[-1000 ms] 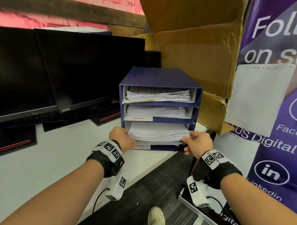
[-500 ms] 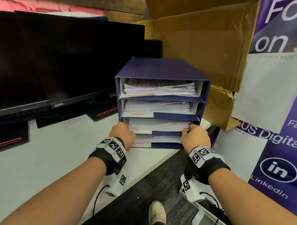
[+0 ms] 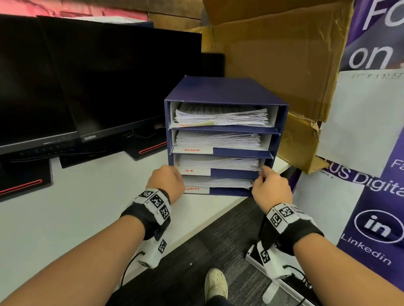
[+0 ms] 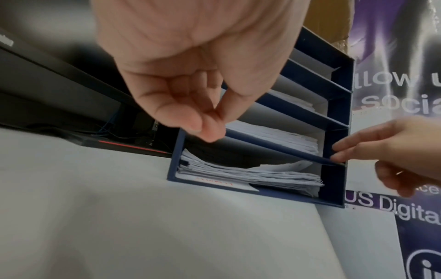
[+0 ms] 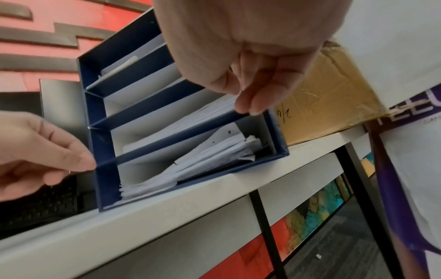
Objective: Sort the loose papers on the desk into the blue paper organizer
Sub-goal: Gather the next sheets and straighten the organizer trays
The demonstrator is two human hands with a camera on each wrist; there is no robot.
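The blue paper organizer (image 3: pixel 222 89) stands on the white desk (image 3: pixel 54 215) with four shelves, and a white paper stack lies in each. The third shelf, labelled H.R, holds a stack (image 3: pixel 219 163) pushed fully in. My left hand (image 3: pixel 169 178) sits at that shelf's left front corner. In the left wrist view the left hand (image 4: pixel 210 132) has curled fingers and thumb pinching the shelf's front edge (image 4: pixel 274 149). My right hand (image 3: pixel 263 178) is at the right corner. Its fairly straight fingertips (image 5: pixel 249 108) rest on the shelf's edge and hold nothing.
Two black monitors (image 3: pixel 95 78) stand left of the organizer. A large torn cardboard box (image 3: pixel 281 52) leans behind it and to its right. A purple banner (image 3: pixel 379 207) with white sheets fills the right side. The desk's front edge (image 3: pixel 205 222) runs just under my wrists.
The paper stack both hands gripped a second ago has slid fully into the third shelf. Both hands have let go of it and now sit at the shelf's front corners.
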